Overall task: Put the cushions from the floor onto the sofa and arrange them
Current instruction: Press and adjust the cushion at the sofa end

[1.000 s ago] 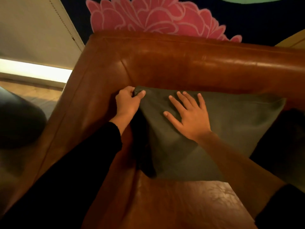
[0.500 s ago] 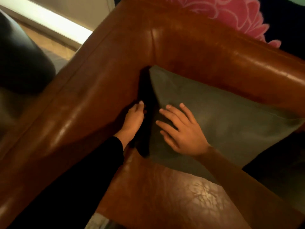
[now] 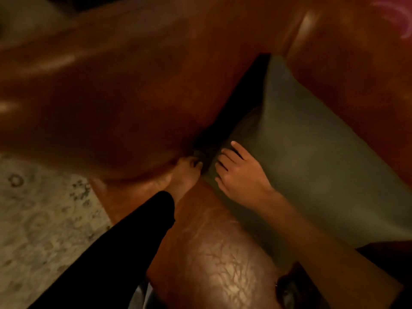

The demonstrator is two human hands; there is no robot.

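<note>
A grey-green cushion (image 3: 312, 152) leans in the corner of a brown leather sofa (image 3: 211, 253), right hand (image 3: 240, 175) resting loosely on it, left hand (image 3: 186, 175) at its lower corner, grip unclear; pale patterned rug (image 3: 44, 219) beyond the armrest (image 3: 100, 97).

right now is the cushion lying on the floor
No, the grey-green cushion sits on the seat of the brown leather sofa, tucked into its corner, with the right hand resting on it.
</note>
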